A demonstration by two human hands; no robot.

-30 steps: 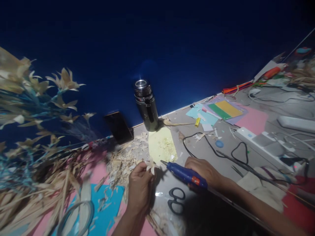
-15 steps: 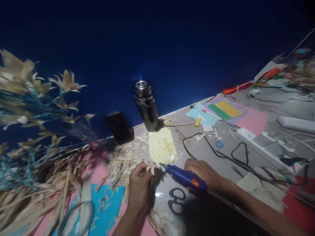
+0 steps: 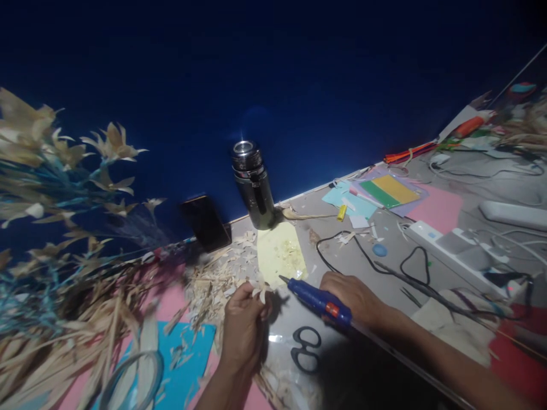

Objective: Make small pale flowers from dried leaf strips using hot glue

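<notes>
Left hand (image 3: 243, 327) — thumb and fingers pinched on a small pale husk flower (image 3: 262, 294), petals poking up and to the right, base hidden by the fingers. Right hand (image 3: 352, 299) wrapped round a blue hot glue gun (image 3: 314, 297); finger position on the trigger can't be told. Key relation: flower sits just left of the gun's nozzle (image 3: 284, 279) and slightly nearer the wearer, small gap in view, no contact seen, depth unclear. Gun's long axis slants from lower right up to the left, so the nozzle line passes just beyond the petals. Left hand is nearer the flower, obviously — right stays back behind the gun body. A clear rod (image 3: 405, 360), probably a glue stick, trails from the gun's rear. Yellow paper (image 3: 273, 250) with glossy blobs lies just past the nozzle, dark flask (image 3: 256, 193) behind it. Scissors handles (image 3: 306, 348) below the gun, husk scraps (image 3: 209, 285) left.
</notes>
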